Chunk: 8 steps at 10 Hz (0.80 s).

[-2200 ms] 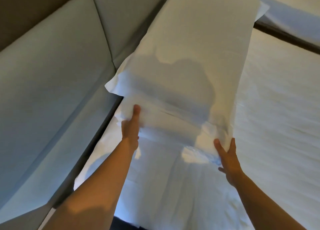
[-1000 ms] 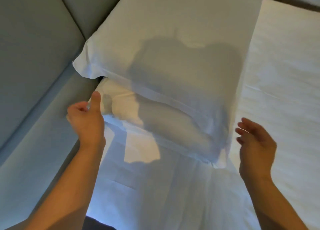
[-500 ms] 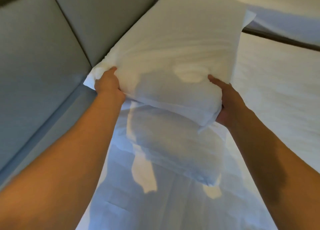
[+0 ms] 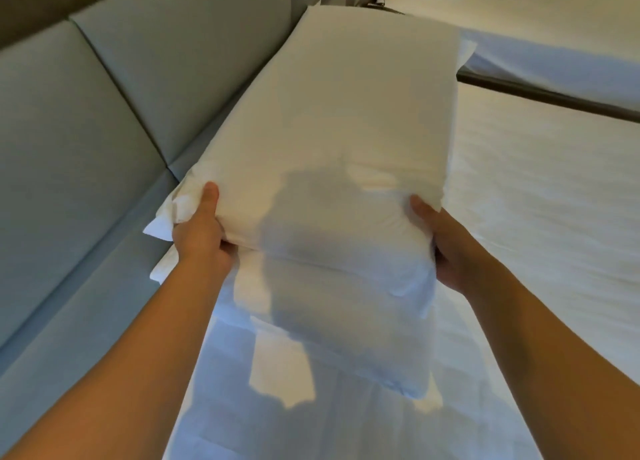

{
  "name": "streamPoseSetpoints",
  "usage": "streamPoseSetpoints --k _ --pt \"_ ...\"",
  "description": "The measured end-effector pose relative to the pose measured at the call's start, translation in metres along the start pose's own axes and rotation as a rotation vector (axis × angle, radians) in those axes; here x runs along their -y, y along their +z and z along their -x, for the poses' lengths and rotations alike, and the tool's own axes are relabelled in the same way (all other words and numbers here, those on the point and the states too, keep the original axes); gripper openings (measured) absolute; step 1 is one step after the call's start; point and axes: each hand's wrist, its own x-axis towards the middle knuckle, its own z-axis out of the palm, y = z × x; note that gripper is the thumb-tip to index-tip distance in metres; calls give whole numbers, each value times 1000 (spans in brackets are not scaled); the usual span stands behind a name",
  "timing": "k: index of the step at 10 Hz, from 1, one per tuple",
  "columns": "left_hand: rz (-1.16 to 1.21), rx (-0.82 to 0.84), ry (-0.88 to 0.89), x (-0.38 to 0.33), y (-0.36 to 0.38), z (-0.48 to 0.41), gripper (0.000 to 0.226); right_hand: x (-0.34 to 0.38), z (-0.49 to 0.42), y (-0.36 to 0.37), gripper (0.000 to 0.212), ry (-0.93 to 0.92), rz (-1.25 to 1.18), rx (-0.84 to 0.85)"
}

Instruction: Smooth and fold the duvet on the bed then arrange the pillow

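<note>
Open and clear a second ago; now the left hand (image 4: 202, 232) and right hand (image 4: 448, 248) grip the near end of the top pillow (image 4: 346, 123).

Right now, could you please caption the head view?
Left hand and right hand grip the pillow beside the padded headboard.

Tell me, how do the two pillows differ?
The top pillow is gripped at its near end by the left hand and right hand; the lower pillow lies under it, gripped by neither. The top pillow is mostly lit; the lower pillow is largely in shadow. Both are white.
</note>
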Motion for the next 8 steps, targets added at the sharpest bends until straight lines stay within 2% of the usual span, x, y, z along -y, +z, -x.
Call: streamPoseSetpoints --k 1,2,3,4,5,6,7,8 --pt "-45 -35 50 -5 -3 -2 52 -4 10 2 69 40 -37 -150" --pt "-153 -94 170 -12 -3 -11 43 -15 23 7 66 70 157 -446" --pt "-203 -96 202 -18 -2 -19 42 -27 24 11 76 72 259 -523" --pt "-198 -92 169 -17 -5 -15 43 -30 23 11 73 87 179 -507" --pt "-225 -109 145 -12 -20 -10 43 -42 42 -1 51 55 61 -448" --pt "-336 -159 140 -9 -55 2 24 -62 80 -16 34 120 -110 -220" --pt "-431 -163 35 14 -103 40 21 -90 123 -29 40 272 -206 -70" --pt "-519 -58 -91 39 -156 119 22 -128 173 -56 66 317 -161 28"
